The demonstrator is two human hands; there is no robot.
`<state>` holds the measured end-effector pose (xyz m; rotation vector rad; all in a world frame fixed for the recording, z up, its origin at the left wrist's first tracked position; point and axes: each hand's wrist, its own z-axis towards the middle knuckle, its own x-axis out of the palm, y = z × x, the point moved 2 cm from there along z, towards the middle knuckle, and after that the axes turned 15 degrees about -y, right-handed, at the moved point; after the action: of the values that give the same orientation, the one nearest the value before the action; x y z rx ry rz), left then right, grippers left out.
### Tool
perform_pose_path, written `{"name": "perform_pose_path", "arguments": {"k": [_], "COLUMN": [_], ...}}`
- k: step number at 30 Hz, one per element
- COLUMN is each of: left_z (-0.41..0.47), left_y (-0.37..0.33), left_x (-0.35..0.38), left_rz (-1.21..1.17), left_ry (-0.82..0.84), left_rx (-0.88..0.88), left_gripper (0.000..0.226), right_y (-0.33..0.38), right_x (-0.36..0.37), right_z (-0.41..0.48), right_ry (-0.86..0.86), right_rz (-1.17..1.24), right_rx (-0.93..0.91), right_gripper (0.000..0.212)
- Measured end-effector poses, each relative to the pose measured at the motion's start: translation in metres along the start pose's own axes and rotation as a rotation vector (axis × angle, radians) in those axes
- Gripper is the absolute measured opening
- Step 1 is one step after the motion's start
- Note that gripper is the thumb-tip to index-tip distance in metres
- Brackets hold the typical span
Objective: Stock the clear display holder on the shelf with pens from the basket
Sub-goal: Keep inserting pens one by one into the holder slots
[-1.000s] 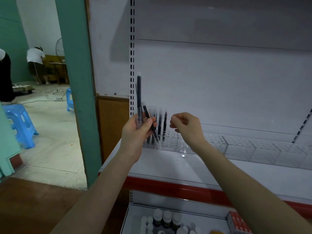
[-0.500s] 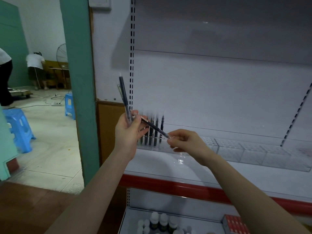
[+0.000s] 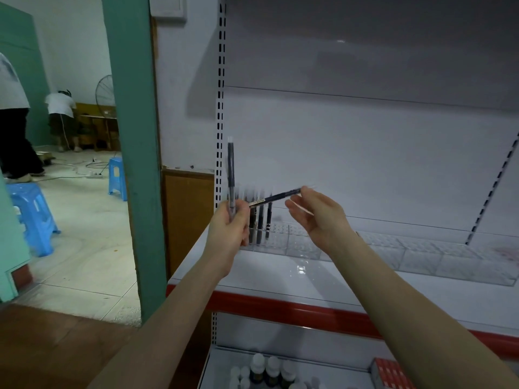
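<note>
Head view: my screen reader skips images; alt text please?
The right hand pinches one end of a slanted black pen; the left hand grips its other end and an upright pen, before a clear display holder.

No legible txt; pen (image 3: pixel 275 196) label blurry.

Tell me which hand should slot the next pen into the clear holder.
Right, I'd say: the right hand pinches one end of the slanted pen, near the clear holder's free slots, while the left hand grips the upright pen.
</note>
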<state>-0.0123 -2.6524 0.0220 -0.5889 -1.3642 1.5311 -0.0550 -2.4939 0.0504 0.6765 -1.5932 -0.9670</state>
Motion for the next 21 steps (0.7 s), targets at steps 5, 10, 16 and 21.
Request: {"name": "perform_pose_path", "arguments": {"k": [5, 10, 16, 21], "left_z": [0.003, 0.007, 0.012, 0.012], "left_y": [0.004, 0.006, 0.011, 0.015], "left_x": [-0.011, -0.013, -0.010, -0.010], "left_rz": [0.044, 0.049, 0.041, 0.025], "left_ry": [-0.002, -0.007, 0.020, 0.034], "left_rx": [0.015, -0.064, -0.143, -0.114], "left_gripper": [0.018, 0.033, 0.037, 0.022], "right_y": [0.015, 0.012, 0.003, 0.007], "right_x": [0.006, 0.017, 0.034, 0.047], "right_z": [0.015, 0.030, 0.038, 0.037], "right_ry": [-0.128, -0.104, -0.013, 0.087], "right_rz": [-0.261, -0.580, -0.716, -0.876], "right_rx": [-0.412, -0.641, -0.673, -0.785], "right_gripper": [0.004, 0.005, 0.014, 0.008]}}
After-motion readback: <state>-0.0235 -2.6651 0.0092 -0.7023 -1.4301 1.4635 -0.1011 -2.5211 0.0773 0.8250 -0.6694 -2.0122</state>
